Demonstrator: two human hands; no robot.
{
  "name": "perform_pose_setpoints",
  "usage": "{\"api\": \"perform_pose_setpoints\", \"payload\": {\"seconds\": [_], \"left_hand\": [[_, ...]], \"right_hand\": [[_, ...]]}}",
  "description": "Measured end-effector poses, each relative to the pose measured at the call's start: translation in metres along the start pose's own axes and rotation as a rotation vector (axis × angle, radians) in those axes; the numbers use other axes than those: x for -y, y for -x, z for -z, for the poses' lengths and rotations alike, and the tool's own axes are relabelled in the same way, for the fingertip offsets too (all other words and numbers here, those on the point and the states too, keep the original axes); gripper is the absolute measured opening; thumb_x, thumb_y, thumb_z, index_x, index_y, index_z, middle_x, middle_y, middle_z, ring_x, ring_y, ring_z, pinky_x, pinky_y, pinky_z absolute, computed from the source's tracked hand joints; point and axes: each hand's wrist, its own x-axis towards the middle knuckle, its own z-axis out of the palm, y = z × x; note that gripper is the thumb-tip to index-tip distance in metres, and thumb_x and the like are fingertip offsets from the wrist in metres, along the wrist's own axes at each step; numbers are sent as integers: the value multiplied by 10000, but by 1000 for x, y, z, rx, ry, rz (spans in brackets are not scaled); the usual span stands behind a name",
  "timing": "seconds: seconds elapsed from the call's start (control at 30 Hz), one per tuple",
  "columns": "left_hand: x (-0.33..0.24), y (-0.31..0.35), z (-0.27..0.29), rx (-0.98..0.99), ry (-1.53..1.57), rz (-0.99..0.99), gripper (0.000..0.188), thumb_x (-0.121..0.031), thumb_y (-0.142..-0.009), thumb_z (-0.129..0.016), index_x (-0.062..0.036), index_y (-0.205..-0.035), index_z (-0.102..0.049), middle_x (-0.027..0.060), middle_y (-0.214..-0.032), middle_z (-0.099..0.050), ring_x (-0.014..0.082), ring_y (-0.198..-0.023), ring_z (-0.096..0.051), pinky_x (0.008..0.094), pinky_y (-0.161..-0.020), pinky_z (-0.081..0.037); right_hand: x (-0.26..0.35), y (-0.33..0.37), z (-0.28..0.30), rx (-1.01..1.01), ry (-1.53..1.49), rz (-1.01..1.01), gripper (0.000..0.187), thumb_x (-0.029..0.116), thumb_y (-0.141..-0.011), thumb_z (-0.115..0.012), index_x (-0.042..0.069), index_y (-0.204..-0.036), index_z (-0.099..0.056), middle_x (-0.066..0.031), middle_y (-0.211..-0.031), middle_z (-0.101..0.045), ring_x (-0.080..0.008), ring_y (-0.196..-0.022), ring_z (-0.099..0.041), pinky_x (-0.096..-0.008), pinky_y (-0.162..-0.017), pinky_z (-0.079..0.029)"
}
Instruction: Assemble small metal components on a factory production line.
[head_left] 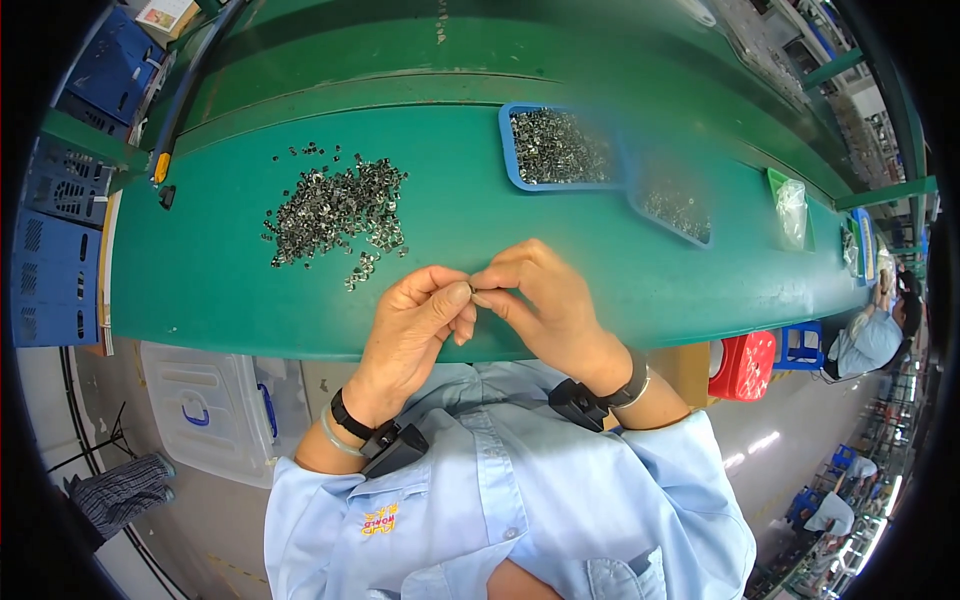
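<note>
Part, mostly hidden, sits between left hand and right hand, each grip pinched narrow on it, long axis unclear; the pile lies ahead and leftward on the tabletop, nearer the left hand

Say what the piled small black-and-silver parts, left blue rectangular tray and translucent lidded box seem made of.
Small black-and-silver parts: probably shiny metal, perhaps partly dark plastic, given bright glints.
Left blue rectangular tray: likely smooth moulded plastic, evenly coloured, rounded corners.
Translucent lidded box: apparently cloudy plastic, with moulded ridges.
</note>
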Motion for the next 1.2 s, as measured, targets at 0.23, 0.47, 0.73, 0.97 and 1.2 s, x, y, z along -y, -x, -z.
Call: {"api": "perform_pose_setpoints", "payload": {"seconds": [0.23,0.47,0.73,0.97,1.2], "left_hand": [[11,-6,-2,80,89,-114,143,-176,-906,-601,-35,-915,-582,41,-760,-608,113,-646,-556,236,-593,-450],[3,-9,1,64,-37,-38,146,-180,-915,-586,-35,-906,-571,40,-735,-591,115,-631,-549,243,-574,-443],[-3,-2,-10,144,179,-28,153,-185,-926,-568,-32,-929,-559,54,-697,-579,132,-581,-518,264,-535,-415],[3,-3,-12,235,285,-44,151,-208,-922,-571,-64,-958,-542,41,-672,-551,116,-542,-476,266,-485,-358],[-2,-1,-14,214,279,-17,153,-214,-915,-584,-77,-908,-515,29,-650,-518,108,-519,-459,261,-461,-334]], "right_hand": [[2,3,-1,-19,-135,-82,191,16,-745,-705,72,-904,-614,-49,-861,-606,-205,-791,-588,-304,-673,-477],[-5,-1,7,32,6,0,187,17,-745,-710,64,-900,-617,-53,-862,-612,-203,-781,-591,-303,-668,-478],[2,-2,6,-49,-232,-45,162,35,-760,-708,66,-895,-624,-58,-859,-625,-194,-774,-592,-298,-669,-474],[7,-3,5,-57,-224,3,151,25,-764,-695,62,-892,-623,-55,-841,-630,-198,-765,-601,-296,-648,-488],[8,-6,7,-25,-138,76,147,18,-762,-689,56,-885,-618,-59,-816,-628,-209,-727,-606,-301,-602,-491]]}}
